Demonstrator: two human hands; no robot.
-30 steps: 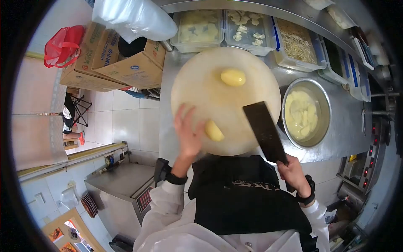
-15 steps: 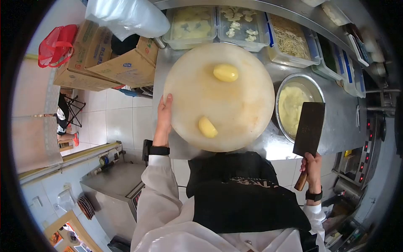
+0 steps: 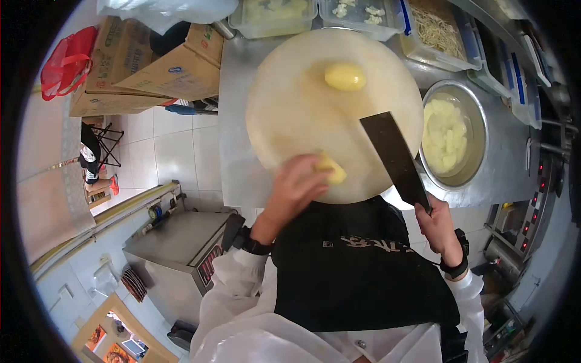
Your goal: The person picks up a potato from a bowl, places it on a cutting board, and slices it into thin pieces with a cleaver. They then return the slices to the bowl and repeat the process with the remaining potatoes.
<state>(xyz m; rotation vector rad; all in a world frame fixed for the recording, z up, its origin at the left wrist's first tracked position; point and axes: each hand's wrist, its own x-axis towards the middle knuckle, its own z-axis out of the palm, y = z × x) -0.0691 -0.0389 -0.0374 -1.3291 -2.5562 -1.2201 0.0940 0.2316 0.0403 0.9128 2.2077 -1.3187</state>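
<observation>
My right hand is closed round the handle of a cleaver. Its dark blade reaches over the right part of a round chopping board. At the board's near edge, my left hand has its fingers over the left end of a cut peeled potato. That hand is slightly blurred and hides part of the piece. Farther back on the board lies a whole peeled potato, touched by neither hand.
A metal bowl of potato pieces in water stands right of the board on a steel table. Plastic tubs of food, one with bean sprouts, line the back. Cardboard boxes stand left.
My left hand has moved from the board's left edge onto the cut potato. The cleaver has swung left from beside the bowl to over the board. The view has shifted slightly.
</observation>
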